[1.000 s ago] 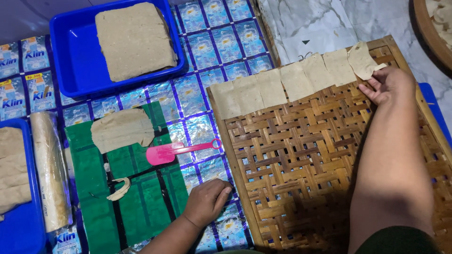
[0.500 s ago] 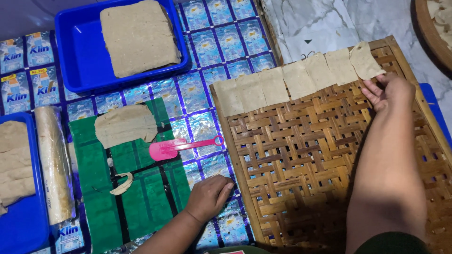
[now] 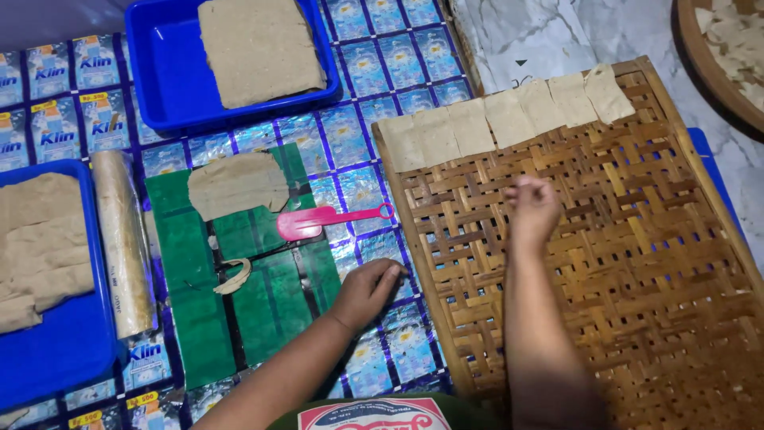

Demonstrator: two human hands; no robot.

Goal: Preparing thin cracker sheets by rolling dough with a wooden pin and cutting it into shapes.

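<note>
My left hand [image 3: 366, 291] rests curled on the blue foil mat, at the left edge of the woven bamboo tray [image 3: 637, 239], holding nothing. My right hand [image 3: 532, 209] hovers blurred over the middle of the tray with its fingers loosely closed and nothing visible in it. A row of several thin beige dough squares [image 3: 501, 118] lies along the tray's far edge. A flat piece of dough [image 3: 237, 183] sits on a green sheet [image 3: 270, 295], with a pink plastic spatula [image 3: 318, 222] beside it.
A blue tub [image 3: 171, 80] at the back holds a large dough slab; another blue tub [image 3: 56, 358] at the left holds more sheets. A wrapped rolling pin [image 3: 123, 239] lies between. A round tray [image 3: 700, 56] sits at the top right.
My right hand has pulled back from the far right end of the dough row to the middle of the tray. My left hand has barely moved.
</note>
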